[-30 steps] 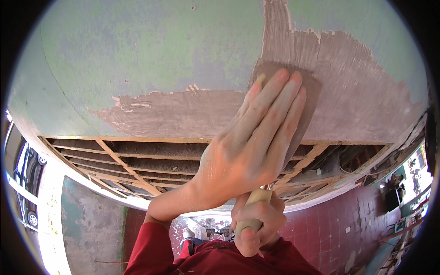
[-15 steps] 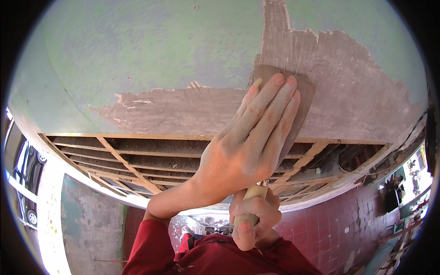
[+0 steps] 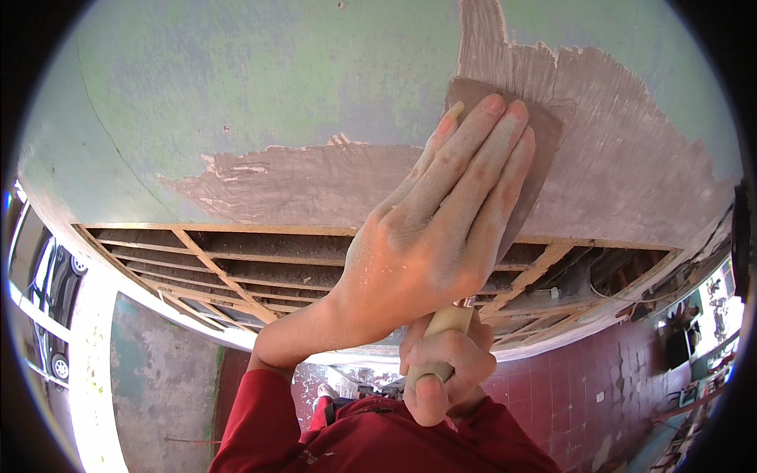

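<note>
Left hand [image 3: 434, 225] flat on blade [image 3: 542, 150], fingers near together; right hand [image 3: 461, 353] curled round handle [image 3: 450, 321]. Uneven push could gouge panel [image 3: 276, 87].

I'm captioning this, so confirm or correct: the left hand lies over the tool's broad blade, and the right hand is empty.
Not empty: in the head view, the right hand grips the pale handle. The left hand does lie over the broad blade.

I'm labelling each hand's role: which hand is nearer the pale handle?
The right hand: it is closed around the pale handle. The left hand is higher in the picture, laid with straight fingers over the broad brown blade.
</note>
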Tool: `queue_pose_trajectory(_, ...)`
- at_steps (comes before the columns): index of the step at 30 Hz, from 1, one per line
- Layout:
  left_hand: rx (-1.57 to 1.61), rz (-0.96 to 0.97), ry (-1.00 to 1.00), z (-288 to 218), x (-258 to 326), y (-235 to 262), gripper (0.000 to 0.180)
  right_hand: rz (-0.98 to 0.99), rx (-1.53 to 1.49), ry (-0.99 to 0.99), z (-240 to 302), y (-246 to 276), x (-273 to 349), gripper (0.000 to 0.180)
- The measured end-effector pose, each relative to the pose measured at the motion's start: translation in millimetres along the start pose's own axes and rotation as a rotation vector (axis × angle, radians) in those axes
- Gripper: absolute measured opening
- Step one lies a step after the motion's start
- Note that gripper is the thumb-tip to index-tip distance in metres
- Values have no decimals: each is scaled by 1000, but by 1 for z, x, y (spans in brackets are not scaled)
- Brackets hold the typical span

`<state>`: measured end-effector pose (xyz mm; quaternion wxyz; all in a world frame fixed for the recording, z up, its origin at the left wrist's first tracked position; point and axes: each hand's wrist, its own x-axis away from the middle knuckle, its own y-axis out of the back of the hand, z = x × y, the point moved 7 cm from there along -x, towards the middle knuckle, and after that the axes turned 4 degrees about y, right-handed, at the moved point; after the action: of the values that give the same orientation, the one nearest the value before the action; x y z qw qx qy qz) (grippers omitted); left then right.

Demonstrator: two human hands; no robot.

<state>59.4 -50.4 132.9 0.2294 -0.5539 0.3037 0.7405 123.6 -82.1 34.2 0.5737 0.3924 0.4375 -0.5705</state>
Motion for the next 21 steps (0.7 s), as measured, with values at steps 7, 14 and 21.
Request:
queue_pose_trajectory(7,5,-60,19,0,-6,1,45,-7,-14,23,7,-1,-9,21)
queue_pose_trajectory(14,-31,-60,-38,0,-2,0,41,15,-3,-35,4,1,-2,21)
queue_pose_trajectory(21,-60,9,-45,-2,4,-2,45,-38,136,80,12,-3,-5,36)
